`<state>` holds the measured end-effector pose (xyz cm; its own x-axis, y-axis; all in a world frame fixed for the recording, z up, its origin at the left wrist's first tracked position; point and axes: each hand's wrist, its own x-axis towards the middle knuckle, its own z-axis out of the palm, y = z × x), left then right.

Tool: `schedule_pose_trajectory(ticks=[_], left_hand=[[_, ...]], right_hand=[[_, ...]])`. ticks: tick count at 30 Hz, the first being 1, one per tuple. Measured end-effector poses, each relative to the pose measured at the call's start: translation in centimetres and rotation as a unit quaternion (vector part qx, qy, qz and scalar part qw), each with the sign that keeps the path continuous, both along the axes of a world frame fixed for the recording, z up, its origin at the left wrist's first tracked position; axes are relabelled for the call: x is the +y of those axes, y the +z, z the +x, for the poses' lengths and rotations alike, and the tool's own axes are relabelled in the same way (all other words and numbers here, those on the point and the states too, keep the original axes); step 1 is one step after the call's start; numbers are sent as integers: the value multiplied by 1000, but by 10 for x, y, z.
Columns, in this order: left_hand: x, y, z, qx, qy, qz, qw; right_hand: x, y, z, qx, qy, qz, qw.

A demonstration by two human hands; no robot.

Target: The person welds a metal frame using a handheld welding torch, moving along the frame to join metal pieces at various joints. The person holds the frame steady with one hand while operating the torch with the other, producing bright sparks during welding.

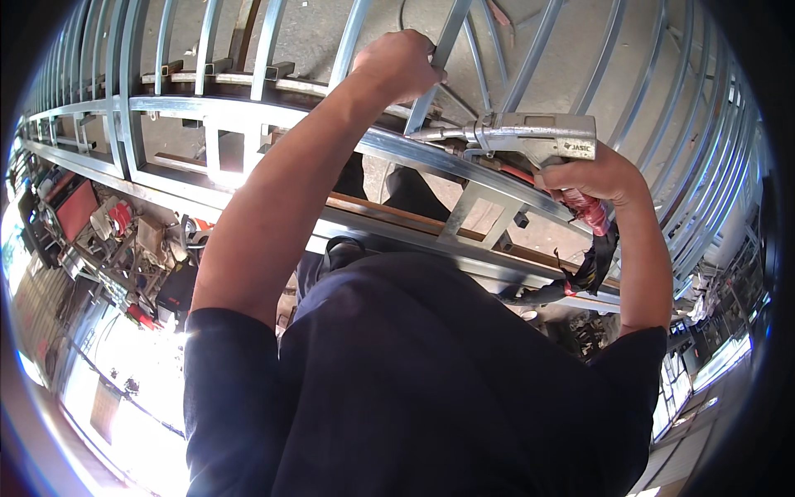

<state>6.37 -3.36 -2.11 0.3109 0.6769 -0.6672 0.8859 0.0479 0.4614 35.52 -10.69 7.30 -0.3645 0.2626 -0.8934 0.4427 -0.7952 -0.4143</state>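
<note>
My left hand (399, 65) is closed around an upright galvanised steel bar (451, 33) of a metal railing frame. My right hand (600, 176) grips a silver handheld welding gun (530, 128) by its handle, which is wrapped in red tape. Its narrow nozzle points left, with the tip close to where the held bar meets a long horizontal rail (406, 147). Whether the tip touches the metal I cannot tell. A black-wrapped cable (592, 269) hangs from the handle. My left fingers are partly hidden behind the bar.
More parallel bars (604, 58) run across the far side, left and right. A lower rail (373, 232) with short cross pieces lies nearer my body. Tools and clutter, including a red panel (76, 211), are at the left. A concrete floor (546, 74) shows between the bars.
</note>
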Motion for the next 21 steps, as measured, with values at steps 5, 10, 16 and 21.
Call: schedule_pose_trajectory(ticks=[5, 10, 16, 21], left_hand=[[-1, -5, -2, -8, 16, -4, 1000], [2, -3, 2, 10, 22, -31, 999], [2, -4, 3, 13, 16, -26, 999], [3, -3, 2, 11, 31, -46, 998]], right_hand=[[-2, -2, 0, 17, 3, 11, 1000], [-4, -1, 0, 28, -9, 26, 999], [-6, -6, 4, 27, 0, 15, 1000], [-7, -6, 5, 21, -1, 14, 1000]])
